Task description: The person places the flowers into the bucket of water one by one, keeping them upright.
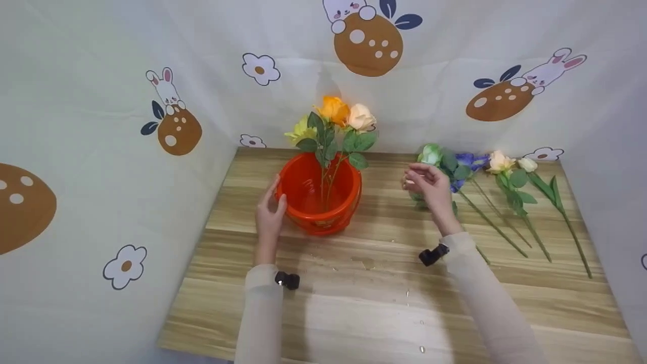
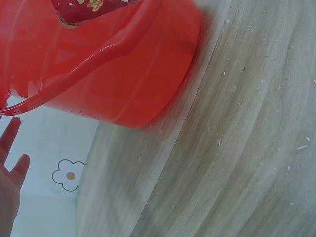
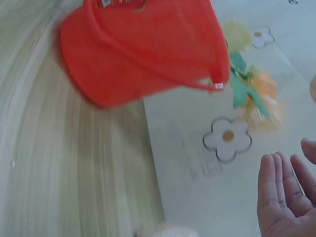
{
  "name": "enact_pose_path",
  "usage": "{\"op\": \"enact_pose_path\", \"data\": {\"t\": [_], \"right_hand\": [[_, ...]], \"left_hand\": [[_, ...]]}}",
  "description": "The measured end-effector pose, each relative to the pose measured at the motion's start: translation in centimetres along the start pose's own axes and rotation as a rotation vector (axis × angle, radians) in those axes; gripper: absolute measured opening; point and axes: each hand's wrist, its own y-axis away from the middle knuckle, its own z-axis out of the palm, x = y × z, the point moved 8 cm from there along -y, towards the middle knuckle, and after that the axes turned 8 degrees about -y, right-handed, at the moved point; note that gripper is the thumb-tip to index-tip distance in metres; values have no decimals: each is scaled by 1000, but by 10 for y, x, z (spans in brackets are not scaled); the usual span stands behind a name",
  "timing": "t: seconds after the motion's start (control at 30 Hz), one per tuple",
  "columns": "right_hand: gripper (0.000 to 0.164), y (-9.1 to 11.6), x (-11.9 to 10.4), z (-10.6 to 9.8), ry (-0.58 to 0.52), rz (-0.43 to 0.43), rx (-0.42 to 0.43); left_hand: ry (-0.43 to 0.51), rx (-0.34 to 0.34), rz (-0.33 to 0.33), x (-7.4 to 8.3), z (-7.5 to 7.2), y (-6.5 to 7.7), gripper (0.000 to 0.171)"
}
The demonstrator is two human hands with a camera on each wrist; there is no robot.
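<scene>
A red bucket (image 1: 298, 192) stands upright on the wooden table, its handle hanging down the outside. Inside it lean an orange rose (image 1: 333, 110), a pale peach rose (image 1: 361, 118) and a yellow flower (image 1: 302, 130). My left hand (image 1: 270, 215) rests at the bucket's left rim with fingers extended; the left wrist view catches just two of its digits. To the right of the bucket, my right hand (image 1: 432, 189) hovers by a green-and-white flower (image 1: 430, 153), partly hiding it. In the right wrist view its fingers (image 3: 269, 182) are nearly straight and hold nothing.
Beside the right hand lie a blue-purple flower (image 1: 471, 162), a peach rose (image 1: 501, 163) and a white tulip (image 1: 528, 164), stems toward the front right. Small shiny specks (image 1: 422, 349) dot the wooden table (image 1: 364, 303). A printed cloth (image 1: 298, 30) hangs close behind.
</scene>
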Motion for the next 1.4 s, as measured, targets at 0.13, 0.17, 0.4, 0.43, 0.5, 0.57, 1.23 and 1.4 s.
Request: {"op": "enact_pose_path", "data": {"t": [0.13, 0.17, 0.4, 0.43, 0.5, 0.57, 1.23, 1.4], "right_hand": [[35, 5, -3, -36, 33, 2, 58], [35, 6, -4, -45, 36, 8, 72], [33, 22, -1, -102, 45, 109, 143], [31, 24, -1, -107, 39, 128, 148], [30, 30, -1, -115, 35, 161, 161], [27, 35, 0, -122, 39, 189, 165], [51, 55, 37, -184, 188, 366, 23], [55, 56, 39, -186, 200, 398, -18]], "left_hand": [[-5, 6, 0, 0, 0, 0, 43], [-5, 4, -1, 0, 0, 0, 43], [8, 0, -15, -1, 1, 0, 44], [8, 0, -18, -1, 1, 1, 44], [1, -2, -24, -1, 0, 1, 44], [-6, -5, -29, -1, 0, 1, 44], [-25, 4, -11, 1, 0, 0, 43], [-32, 3, -16, 1, -1, 0, 43]]}}
